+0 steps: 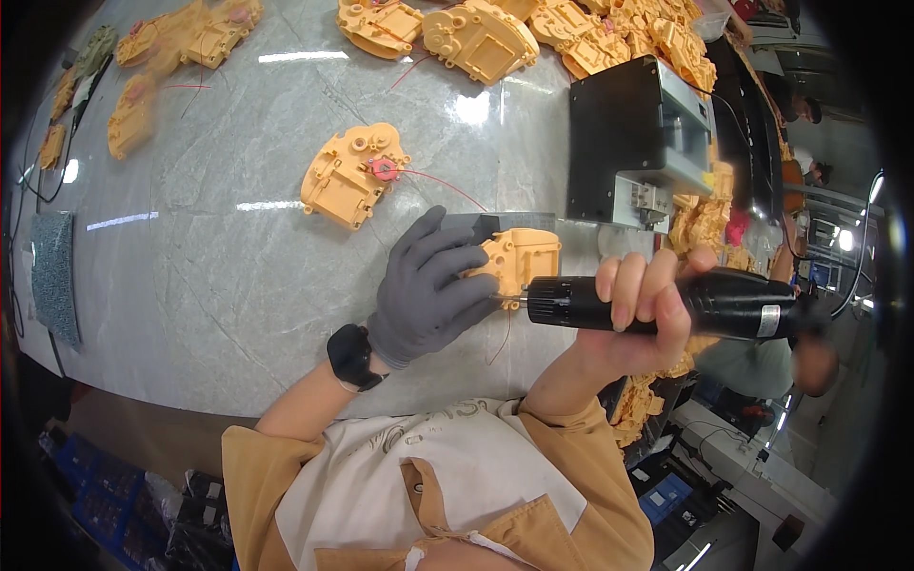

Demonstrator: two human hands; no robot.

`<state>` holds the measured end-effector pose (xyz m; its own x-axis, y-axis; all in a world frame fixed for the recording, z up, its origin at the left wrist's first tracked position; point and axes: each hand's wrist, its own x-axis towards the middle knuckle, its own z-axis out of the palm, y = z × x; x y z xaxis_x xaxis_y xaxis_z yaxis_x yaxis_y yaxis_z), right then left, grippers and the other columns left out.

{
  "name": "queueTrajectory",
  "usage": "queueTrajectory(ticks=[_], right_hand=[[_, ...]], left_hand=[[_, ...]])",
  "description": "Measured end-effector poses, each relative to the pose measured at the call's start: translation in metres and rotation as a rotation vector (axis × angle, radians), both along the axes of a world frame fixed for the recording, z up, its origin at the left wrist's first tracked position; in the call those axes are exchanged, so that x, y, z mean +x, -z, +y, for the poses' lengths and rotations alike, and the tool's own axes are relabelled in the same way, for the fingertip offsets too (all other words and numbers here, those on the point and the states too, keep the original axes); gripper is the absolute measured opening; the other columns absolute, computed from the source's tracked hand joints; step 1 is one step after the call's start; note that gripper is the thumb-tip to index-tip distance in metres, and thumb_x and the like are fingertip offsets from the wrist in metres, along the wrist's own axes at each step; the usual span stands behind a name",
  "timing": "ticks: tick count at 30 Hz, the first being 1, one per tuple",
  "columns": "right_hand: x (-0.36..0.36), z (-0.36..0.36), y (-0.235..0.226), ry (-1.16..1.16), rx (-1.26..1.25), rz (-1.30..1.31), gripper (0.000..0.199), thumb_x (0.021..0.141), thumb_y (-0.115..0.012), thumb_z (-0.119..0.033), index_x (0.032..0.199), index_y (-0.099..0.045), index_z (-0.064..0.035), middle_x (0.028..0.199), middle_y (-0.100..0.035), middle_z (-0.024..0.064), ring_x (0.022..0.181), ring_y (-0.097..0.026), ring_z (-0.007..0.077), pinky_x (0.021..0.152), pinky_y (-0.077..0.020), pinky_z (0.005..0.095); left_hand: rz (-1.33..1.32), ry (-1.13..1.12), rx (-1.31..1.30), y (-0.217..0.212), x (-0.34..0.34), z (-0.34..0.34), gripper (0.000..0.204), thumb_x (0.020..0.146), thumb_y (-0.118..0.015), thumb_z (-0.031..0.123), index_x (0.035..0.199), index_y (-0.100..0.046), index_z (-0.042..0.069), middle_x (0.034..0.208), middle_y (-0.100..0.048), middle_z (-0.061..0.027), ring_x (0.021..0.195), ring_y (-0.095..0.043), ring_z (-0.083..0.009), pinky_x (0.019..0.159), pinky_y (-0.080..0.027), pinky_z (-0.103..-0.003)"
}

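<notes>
My left hand [433,281], in a grey glove, holds a yellow-orange plastic housing [526,255] down on the table, its fingers over the housing's left side. In my bare right hand [647,305] is a black electric screwdriver [728,303], held level with the fingers wrapped round its body. The driver's bit points left and meets the lower edge of the housing, beside my gloved fingertips. A thin wire hangs below that spot. Farther off to the left lies another yellow-orange housing [345,179] with a red round part [384,169] and a red wire.
A black box-shaped machine [619,143] stands right of the housing. Piles of yellow-orange housings [609,38] fill the far right, with several more [221,36] at the far left. A blue-grey foam pad [55,276] lies at the left edge of the grey table [219,285]. People are beyond the right side.
</notes>
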<state>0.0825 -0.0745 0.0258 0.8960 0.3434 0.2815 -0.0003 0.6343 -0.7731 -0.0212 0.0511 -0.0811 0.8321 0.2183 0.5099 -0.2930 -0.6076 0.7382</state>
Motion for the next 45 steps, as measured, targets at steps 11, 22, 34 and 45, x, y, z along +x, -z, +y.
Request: queueTrajectory(ticks=[11, 22, 34, 45], right_hand=[[-0.009, 0.003, 0.000, -0.065, -0.124, -0.169, 0.041, 0.075, -0.051, -0.001, 0.112, -0.034, -0.0091, 0.058, -0.044, 0.0042, 0.044, -0.045, 0.0160, 0.053, -0.0423, 0.0341], [0.009, 0.022, -0.001, 0.151, -0.210, -0.378, 0.041, 0.074, -0.050, 0.003, 0.111, -0.033, -0.0052, 0.059, -0.048, 0.0062, 0.046, -0.046, 0.0163, 0.049, -0.0431, 0.0334], [0.006, 0.030, 0.005, 0.130, -0.280, -0.327, 0.044, 0.070, -0.054, 0.008, 0.107, -0.034, -0.0048, 0.056, -0.048, 0.0058, 0.044, -0.046, 0.0155, 0.048, -0.0443, 0.0317], [0.013, 0.044, 0.008, 0.073, -0.428, -0.320, 0.041, 0.070, -0.061, 0.009, 0.097, -0.034, -0.0062, 0.059, -0.052, 0.0063, 0.049, -0.050, 0.0126, 0.053, -0.0477, 0.0265]], left_hand=[[-0.016, -0.030, 0.017, 0.003, -0.001, -0.003, 0.031, 0.063, -0.074, 0.017, 0.090, -0.060, 0.018, 0.105, -0.055, -0.0031, 0.105, -0.050, -0.0270, 0.100, -0.033, -0.050], [0.090, -0.129, -0.052, 0.009, 0.008, -0.002, 0.057, 0.072, -0.066, 0.040, 0.114, -0.050, 0.005, 0.111, -0.054, -0.0110, 0.104, -0.050, -0.0331, 0.097, -0.035, -0.049], [0.165, -0.044, -0.015, 0.009, 0.010, 0.003, 0.055, 0.074, -0.063, 0.038, 0.115, -0.049, 0.005, 0.111, -0.058, -0.0118, 0.103, -0.051, -0.0351, 0.099, -0.033, -0.049], [0.179, 0.001, -0.062, 0.005, 0.010, 0.007, 0.055, 0.073, -0.065, 0.035, 0.117, -0.049, 0.005, 0.110, -0.058, -0.0115, 0.104, -0.050, -0.0356, 0.099, -0.032, -0.050]])
